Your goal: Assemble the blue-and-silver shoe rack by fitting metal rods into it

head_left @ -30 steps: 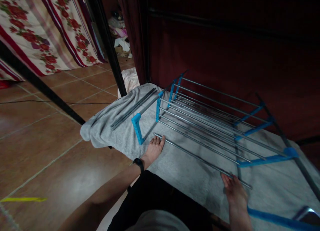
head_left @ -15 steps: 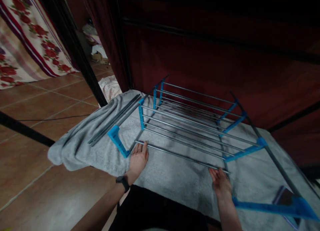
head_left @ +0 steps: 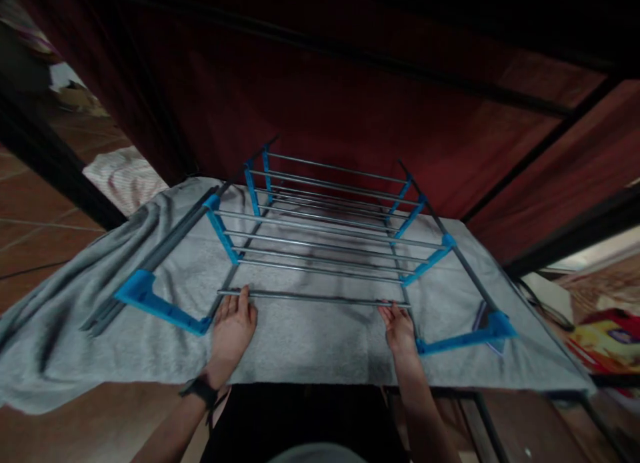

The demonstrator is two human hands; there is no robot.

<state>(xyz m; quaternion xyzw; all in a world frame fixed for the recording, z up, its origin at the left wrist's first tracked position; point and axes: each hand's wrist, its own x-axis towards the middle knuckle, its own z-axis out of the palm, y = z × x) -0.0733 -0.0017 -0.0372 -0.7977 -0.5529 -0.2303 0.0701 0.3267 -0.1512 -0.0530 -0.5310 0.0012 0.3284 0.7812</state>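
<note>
A frame of grey metal tubes joined by blue plastic brackets (head_left: 431, 261), which looks like a shoe rack, lies on a bed with a grey blanket (head_left: 320, 349). Across its near part runs a single metal tube (head_left: 310, 297), close to both side rails. My left hand (head_left: 233, 324), with a black watch on the wrist, has its fingers closed at the tube's left end. At the other end, my right hand (head_left: 399, 326) grips the same tube with its fingertips. Several loose grey tubes (head_left: 115, 309) lie to the left, partly under a bracket.
Behind the bed hangs a dark red curtain (head_left: 320, 103) between black metal posts (head_left: 55, 143). A dark flat object (head_left: 481, 316) rests under the right near bracket. On the right beyond the bed is a red and yellow package (head_left: 607, 343). Tiled floor shows at left.
My view has swung to the right, so the frame appears further left and more square-on. Both hands stay at the ends of the same tube.
</note>
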